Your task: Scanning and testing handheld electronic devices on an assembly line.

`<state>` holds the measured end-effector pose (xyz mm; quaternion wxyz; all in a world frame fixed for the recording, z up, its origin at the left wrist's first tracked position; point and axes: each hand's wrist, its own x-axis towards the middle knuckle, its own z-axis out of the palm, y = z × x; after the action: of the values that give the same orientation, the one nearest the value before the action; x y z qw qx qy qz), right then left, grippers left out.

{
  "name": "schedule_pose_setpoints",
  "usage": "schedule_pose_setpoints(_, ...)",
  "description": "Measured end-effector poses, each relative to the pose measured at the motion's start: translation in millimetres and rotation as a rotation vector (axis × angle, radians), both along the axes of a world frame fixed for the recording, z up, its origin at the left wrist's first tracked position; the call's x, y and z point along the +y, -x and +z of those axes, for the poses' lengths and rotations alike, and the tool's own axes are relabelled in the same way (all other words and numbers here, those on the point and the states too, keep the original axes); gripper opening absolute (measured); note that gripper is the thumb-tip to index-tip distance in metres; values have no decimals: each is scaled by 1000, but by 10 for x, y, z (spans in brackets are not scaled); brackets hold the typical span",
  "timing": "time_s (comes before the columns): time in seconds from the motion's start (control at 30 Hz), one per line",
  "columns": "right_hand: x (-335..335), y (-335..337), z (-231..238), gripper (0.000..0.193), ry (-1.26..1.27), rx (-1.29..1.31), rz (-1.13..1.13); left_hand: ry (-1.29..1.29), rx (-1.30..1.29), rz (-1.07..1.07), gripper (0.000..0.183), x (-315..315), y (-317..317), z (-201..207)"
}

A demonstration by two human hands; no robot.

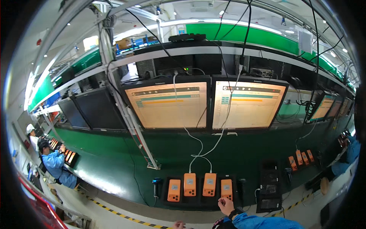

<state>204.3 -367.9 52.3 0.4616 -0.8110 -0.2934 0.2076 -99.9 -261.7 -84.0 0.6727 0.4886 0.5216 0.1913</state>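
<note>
My right hand (225, 206) is at the lower edge of an orange smartphone (226, 187), the rightmost of a row. Its fingers are curled in; whatever they hold is hidden. Only a bit of my left hand (179, 225) shows at the bottom edge, its fingers too cut off to read. In the same dark tray (200, 199) lie more orange phones, backs up with pale labels: one at the left end (174, 194) and two in the middle, the left-middle phone (190, 192) and the right-middle phone (209, 192). White cables (201, 155) run to the tops of the middle two.
A handheld scanner (155, 186) stands left of the tray on the green bench (95, 168). Two lit monitors (167, 107) face me, behind a metal post (139, 141). Black trays (270, 189) and further orange phones (298, 158) lie rightward. Co-workers in blue, including a seated person (55, 164), flank the bench.
</note>
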Motion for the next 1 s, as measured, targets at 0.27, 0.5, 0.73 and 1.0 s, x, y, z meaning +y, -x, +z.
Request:
schedule_pose_setpoints(0.27, 185, -181, 21, 16, -97, -106, -59, -103, -117, -87, 12, 692, -688, 965)
schedule_pose_setpoints(0.5, -228, -473, 19, 20, -96, 196, 9, 53, 119, -130, 17, 377, -763, 951)
schedule_pose_setpoints(0.73, -785, -796, -32, 21, -115, 381, 89, 226, 266, 58, 22, -300, -389, 604)
schedule_pose_setpoints(1.0, -1621, -1097, -81, 13, -140, 274, -204, 294, 303, 11, 20, -902, -482, 321)
